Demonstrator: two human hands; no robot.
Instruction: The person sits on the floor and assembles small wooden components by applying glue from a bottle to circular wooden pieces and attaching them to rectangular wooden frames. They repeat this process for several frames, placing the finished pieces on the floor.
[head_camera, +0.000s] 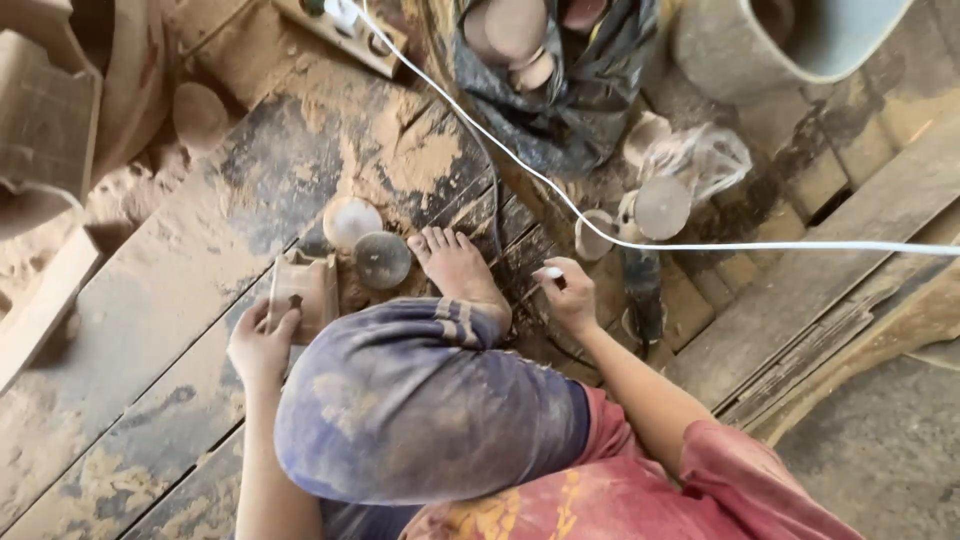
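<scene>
The person sat on a dusty plank floor (150, 330) with one knee drawn up and a bare foot (455, 265) planted between the hands. The left hand (262, 345) gripped the near end of a small pale wooden block with a rounded notch (303, 288), its fingers curled over the edge and pinching it against the thumb; the block lay on the planks just left of the foot. The right hand (568, 295) pinched a thin white stick-like piece (548, 272) between thumb and forefinger, the other fingers folded in.

As a judgement, the block would sit steadier pressed flat to the planks with the thumb well back from the notch, and the thin piece would be better controlled held close to its tip, the wrist braced on the floor or the shin.

Two round sanding discs, one pale (351, 220) and one grey (382, 260), lay just beyond the block. A white cable (620, 236) crossed above the right hand.

The blue-trousered knee (420, 400) hid the floor between the arms. What the white piece was, a pencil, chalk or a tool, could not be told, and the dark spot on the block was too small to name. The grey bucket (790, 40) was cut off at the top edge.
</scene>
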